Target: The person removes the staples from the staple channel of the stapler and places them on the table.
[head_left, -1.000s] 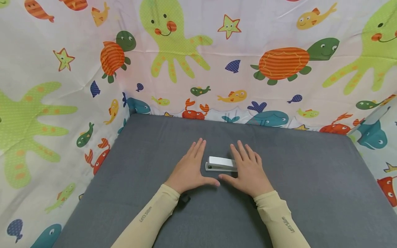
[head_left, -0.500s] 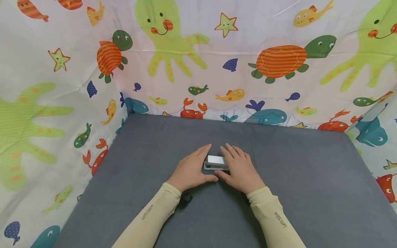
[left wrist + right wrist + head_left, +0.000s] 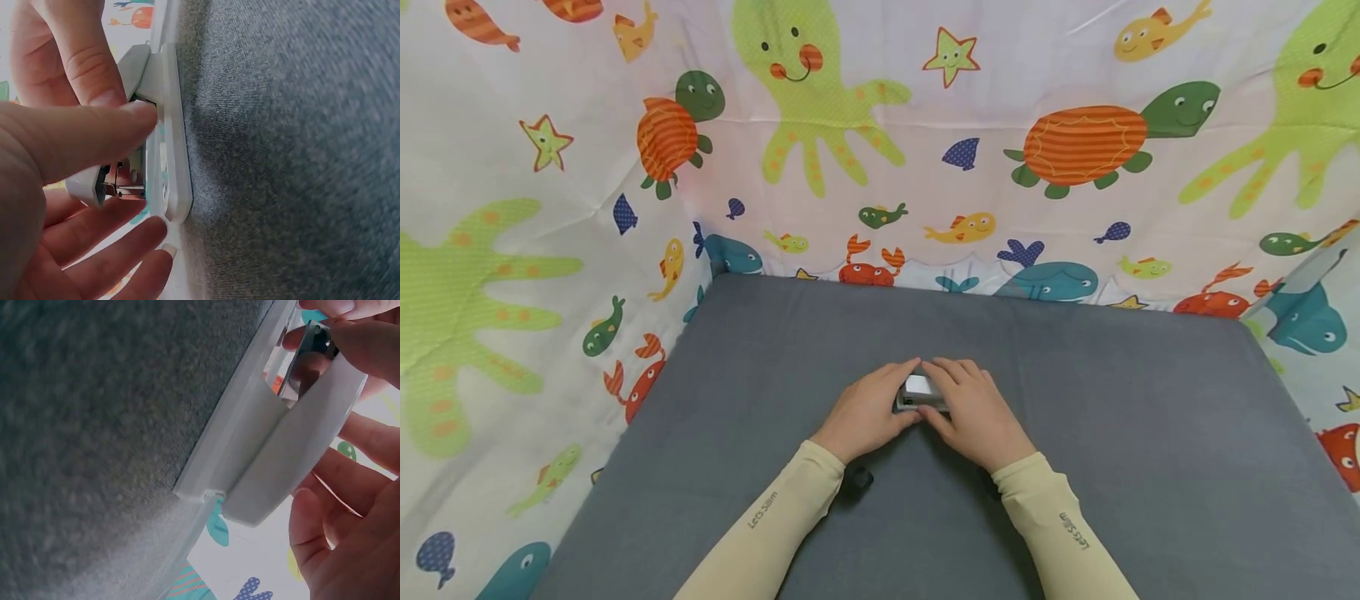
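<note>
Near the middle of a flat surface covered in dark grey woven cloth [image 3: 1112, 417], a small white stapler with a smooth, long, narrow body [image 3: 920, 385] is resting on its base [image 3: 178, 144], its front end facing the person's left. The right hand [image 3: 976, 412] is gripping its middle, with thumb on the near side and bent fingers behind. The left hand [image 3: 867, 414] is bending loosely around the front end, the thumb crossing before the gap and the fingers lying on the far side; whether it is actually pinching anything, I cannot tell.

By its look, the stapler should be handling as something light to moderate in weight, stiff and sturdy rather than fragile. Its glossy shell may be a little slippery, and the upper arm [image 3: 300, 444] is probably giving on its hinge when squeezed. The sides of the base are offering the steadiest hold, while the gap by the thin metal front [image 3: 128, 189] is a poor place for fingertips.

On the cream stretch-fabric left sleeve [image 3: 748, 542], dark lettering is reading "Let's Slim"; the matching cream right sleeve [image 3: 1060, 542] is carrying the same words. No brand or label is showing legibly on the stapler.
</note>
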Demonstrator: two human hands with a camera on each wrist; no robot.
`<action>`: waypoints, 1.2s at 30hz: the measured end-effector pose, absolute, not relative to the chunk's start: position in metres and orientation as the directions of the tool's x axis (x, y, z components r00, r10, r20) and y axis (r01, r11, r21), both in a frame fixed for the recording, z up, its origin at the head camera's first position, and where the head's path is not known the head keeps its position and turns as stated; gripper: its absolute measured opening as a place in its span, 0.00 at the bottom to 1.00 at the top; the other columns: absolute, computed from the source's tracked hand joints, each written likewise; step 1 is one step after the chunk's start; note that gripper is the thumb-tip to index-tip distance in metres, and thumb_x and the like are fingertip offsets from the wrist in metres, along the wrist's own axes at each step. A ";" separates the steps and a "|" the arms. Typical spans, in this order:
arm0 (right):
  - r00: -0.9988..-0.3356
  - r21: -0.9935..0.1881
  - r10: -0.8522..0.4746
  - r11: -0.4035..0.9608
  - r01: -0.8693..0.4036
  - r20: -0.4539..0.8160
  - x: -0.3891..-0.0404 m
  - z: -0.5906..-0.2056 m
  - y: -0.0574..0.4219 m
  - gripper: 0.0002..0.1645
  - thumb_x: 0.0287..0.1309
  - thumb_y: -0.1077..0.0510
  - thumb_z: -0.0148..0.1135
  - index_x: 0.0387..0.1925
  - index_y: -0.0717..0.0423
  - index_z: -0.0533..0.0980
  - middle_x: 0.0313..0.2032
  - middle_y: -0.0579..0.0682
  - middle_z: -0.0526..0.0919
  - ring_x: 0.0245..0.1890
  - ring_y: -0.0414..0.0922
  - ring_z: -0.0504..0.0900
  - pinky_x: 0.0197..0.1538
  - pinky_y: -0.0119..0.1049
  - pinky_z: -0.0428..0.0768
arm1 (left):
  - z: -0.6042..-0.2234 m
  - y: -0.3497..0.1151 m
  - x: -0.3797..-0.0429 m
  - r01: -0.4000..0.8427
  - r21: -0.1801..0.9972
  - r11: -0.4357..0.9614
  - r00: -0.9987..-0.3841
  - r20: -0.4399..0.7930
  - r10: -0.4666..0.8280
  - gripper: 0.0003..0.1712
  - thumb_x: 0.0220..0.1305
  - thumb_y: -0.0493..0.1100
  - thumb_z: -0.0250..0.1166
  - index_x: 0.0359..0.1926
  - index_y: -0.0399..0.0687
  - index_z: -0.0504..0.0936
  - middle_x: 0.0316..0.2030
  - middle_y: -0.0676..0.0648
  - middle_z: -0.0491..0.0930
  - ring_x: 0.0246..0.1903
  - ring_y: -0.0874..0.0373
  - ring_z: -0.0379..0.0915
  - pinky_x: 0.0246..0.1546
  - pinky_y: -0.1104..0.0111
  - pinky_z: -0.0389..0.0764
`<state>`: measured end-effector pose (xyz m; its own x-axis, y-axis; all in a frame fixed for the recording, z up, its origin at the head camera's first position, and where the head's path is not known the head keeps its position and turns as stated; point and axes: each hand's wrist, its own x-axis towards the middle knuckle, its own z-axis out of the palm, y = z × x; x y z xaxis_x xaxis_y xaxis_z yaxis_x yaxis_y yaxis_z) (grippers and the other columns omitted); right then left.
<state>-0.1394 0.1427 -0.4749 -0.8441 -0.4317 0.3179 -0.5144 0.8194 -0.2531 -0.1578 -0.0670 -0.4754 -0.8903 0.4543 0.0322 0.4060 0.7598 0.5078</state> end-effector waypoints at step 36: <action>-0.840 -0.249 -0.436 0.818 -0.519 0.323 -0.142 -0.480 0.138 0.30 0.68 0.61 0.75 0.69 0.54 0.78 0.55 0.54 0.87 0.55 0.55 0.83 0.55 0.54 0.82 | -0.476 -0.066 -0.160 0.374 0.526 0.763 -0.912 0.059 0.406 0.14 0.75 0.44 0.70 0.58 0.51 0.85 0.51 0.50 0.89 0.45 0.58 0.85 0.51 0.59 0.86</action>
